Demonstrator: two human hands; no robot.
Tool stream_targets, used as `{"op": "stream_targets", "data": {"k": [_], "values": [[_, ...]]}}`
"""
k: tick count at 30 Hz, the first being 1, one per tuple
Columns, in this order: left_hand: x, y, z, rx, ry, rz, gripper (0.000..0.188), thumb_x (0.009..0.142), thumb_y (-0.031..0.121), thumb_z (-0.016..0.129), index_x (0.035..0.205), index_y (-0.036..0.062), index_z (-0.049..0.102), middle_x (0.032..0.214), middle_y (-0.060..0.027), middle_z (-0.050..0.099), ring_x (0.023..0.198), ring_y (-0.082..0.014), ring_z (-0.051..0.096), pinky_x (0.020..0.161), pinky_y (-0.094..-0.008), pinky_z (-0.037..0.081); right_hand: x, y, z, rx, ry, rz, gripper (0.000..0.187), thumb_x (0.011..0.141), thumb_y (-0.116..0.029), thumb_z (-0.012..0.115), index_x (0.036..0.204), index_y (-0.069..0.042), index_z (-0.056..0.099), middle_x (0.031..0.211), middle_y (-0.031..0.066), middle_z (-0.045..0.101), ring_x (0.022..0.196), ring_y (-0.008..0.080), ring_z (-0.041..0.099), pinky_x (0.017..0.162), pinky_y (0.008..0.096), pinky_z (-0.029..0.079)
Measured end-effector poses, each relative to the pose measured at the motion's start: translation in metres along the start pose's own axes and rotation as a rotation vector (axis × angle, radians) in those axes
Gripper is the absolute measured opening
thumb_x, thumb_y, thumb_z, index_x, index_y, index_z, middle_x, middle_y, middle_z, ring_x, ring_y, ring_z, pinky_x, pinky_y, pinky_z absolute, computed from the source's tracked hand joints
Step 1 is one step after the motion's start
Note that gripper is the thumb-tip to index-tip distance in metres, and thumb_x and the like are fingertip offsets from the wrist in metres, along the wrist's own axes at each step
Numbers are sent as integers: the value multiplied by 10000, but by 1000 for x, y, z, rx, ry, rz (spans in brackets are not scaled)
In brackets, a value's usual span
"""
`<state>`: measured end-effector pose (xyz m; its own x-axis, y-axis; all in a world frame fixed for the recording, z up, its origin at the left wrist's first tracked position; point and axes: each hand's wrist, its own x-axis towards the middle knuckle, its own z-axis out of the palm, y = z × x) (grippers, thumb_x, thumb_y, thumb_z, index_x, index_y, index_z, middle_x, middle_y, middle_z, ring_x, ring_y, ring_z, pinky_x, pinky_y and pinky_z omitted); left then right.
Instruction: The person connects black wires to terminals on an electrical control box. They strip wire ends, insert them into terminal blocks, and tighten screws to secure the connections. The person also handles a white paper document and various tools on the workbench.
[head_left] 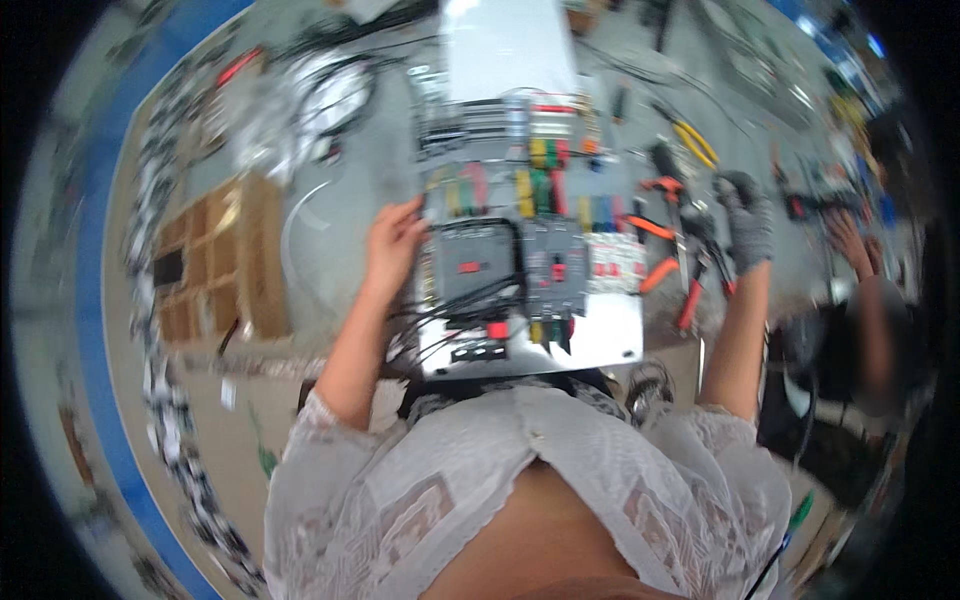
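A metal mounting panel (pixel 615 335) in front of me carries a large dark circuit breaker (pixel 470 262), a smaller dark breaker (pixel 556 265) and white miniature breakers (pixel 614 262). Yellow, green and red wires join them. Bare, my left hand (pixel 395 240) is at the panel's left edge beside the large breaker. Its fingers are curled together; what they pinch, if anything, is too blurred to make out. My right hand (pixel 746 222), in a grey glove, is right of the panel, beside several pliers and cutters. Motion blur smears its fingers.
Orange-handled pliers (pixel 657 250) and yellow-handled cutters (pixel 695 145) lie right of the panel. A wooden compartment box (pixel 262 255) and clear plastic bags (pixel 265 125) are at left. Black cables (pixel 345 35) lie behind. Another person's hand (pixel 848 240) is at far right.
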<state>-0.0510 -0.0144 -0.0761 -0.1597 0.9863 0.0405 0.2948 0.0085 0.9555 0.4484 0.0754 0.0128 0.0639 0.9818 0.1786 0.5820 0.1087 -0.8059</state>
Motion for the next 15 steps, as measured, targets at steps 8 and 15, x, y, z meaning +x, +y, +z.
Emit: {"op": "stream_targets", "data": {"k": [8,15], "values": [[-3,-10,3,-194,39,-114,313,855,-1,612,1168,12,596,1000,-75,575,829,-181,628,741,-281,536,51,-31,19,30,-108,-139,274,910,-220,608,1059,6,646,943,100,658,884,151,585,814,290,465],[-4,-28,-5,-159,-9,-20,386,871,-10,620,1254,13,575,929,30,533,755,-35,482,712,-160,406,-1,-17,-36,54,158,78,267,901,-239,632,1084,-48,660,840,27,681,705,87,583,637,246,456]]}}
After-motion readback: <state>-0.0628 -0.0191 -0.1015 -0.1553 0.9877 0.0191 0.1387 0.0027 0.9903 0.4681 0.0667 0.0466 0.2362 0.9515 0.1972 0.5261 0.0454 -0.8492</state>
